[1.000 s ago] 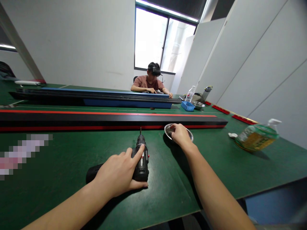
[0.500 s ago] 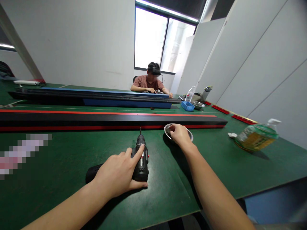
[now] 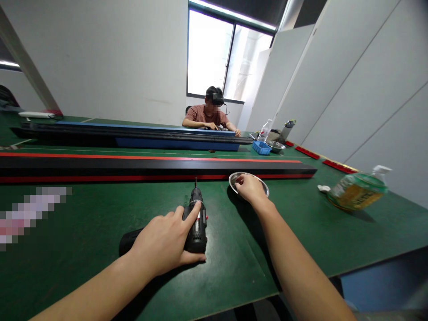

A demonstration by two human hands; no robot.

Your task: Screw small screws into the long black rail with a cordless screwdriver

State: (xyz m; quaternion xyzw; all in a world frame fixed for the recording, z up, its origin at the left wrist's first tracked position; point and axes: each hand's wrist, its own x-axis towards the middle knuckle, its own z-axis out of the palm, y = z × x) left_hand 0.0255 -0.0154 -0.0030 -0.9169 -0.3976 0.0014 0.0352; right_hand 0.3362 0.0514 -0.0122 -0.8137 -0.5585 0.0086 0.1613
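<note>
My left hand (image 3: 163,238) is wrapped round a black cordless drill (image 3: 197,227) that lies on its side on the green table. Its bit points away from me toward a long black bar with red edges (image 3: 160,167). Over a shallow round metal bowl (image 3: 265,189), my right hand (image 3: 249,185) reaches in with its fingers bent together. What those fingers touch or pinch inside the bowl is hidden from me.
Beyond the bar lie long black and blue profiles (image 3: 177,143). A co-worker (image 3: 209,117) sits behind them. To the right stand a blue basket (image 3: 261,148), another metal bowl (image 3: 277,146) and a plastic bottle (image 3: 265,130). Nearer is a large tilted jug with a yellow label (image 3: 359,191).
Hardly anything differs. My right hand has shifted its fingers very slightly within the bowl, while my left hand and the drill stay in place.
</note>
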